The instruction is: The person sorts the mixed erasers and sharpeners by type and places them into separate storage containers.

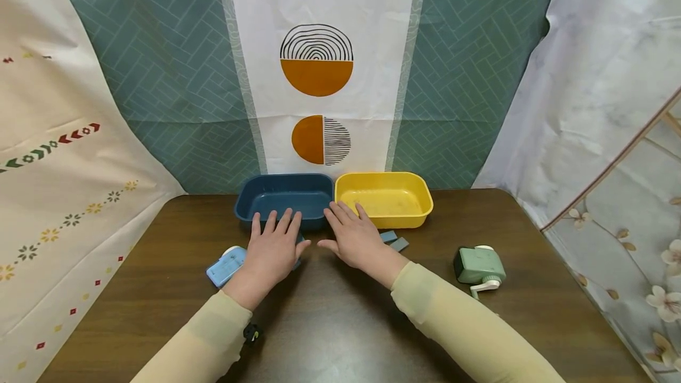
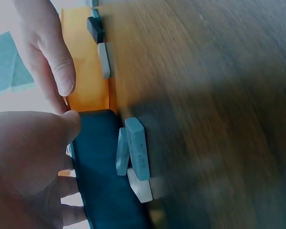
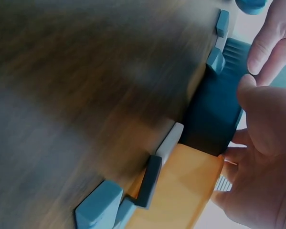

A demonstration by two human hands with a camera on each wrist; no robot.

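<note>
Both hands hover side by side, palms down and fingers straight, just in front of two trays at the table's far edge. My left hand [image 1: 273, 247] lies before the dark blue tray [image 1: 282, 197] and holds nothing. Under it, by the tray wall, lie small blue blocks [image 2: 135, 148] and a white one [image 2: 140, 186]. My right hand [image 1: 353, 238] lies before the yellow tray [image 1: 385, 197], also holding nothing. Two grey-blue blocks [image 1: 393, 241] sit just right of it. The right wrist view shows a pale block [image 3: 169, 143] and a dark block [image 3: 150, 181] against the yellow tray [image 3: 176, 195].
A light blue flat piece [image 1: 226, 266] lies left of my left hand. A green hand-crank device [image 1: 479, 266] stands at the right. A small black thing [image 1: 252, 333] sits by my left sleeve. Patterned cloths hang behind and beside the brown table [image 1: 330, 324].
</note>
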